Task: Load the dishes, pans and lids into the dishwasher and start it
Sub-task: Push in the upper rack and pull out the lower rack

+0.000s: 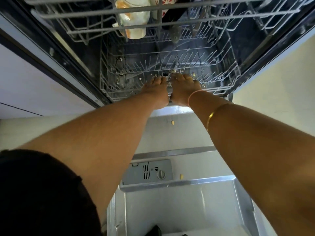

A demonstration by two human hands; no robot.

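Observation:
The dishwasher stands open with its door (pixel 163 133) folded down below me. The grey wire lower rack (pixel 119 92) sits inside the tub and holds no dishes, only food crumbs. My left hand (pixel 156 90) and my right hand (pixel 183 87) lie palm down, side by side, over the middle of the rack's front rail. Their fingers stretch forward among the tines, and the fingertips are partly hidden by the wires. Above, the upper rack (pixel 85 16) holds a white and orange cup (pixel 134 23), a flowered mug (pixel 167 0) and a dark utensil (pixel 175 35).
On the inner door sits the grey detergent dispenser (pixel 148 172), with yellowish food scraps (pixel 172 122) near it. A white cabinet front (pixel 25 82) borders the dishwasher on the left, and a cream floor (pixel 281 79) lies to the right.

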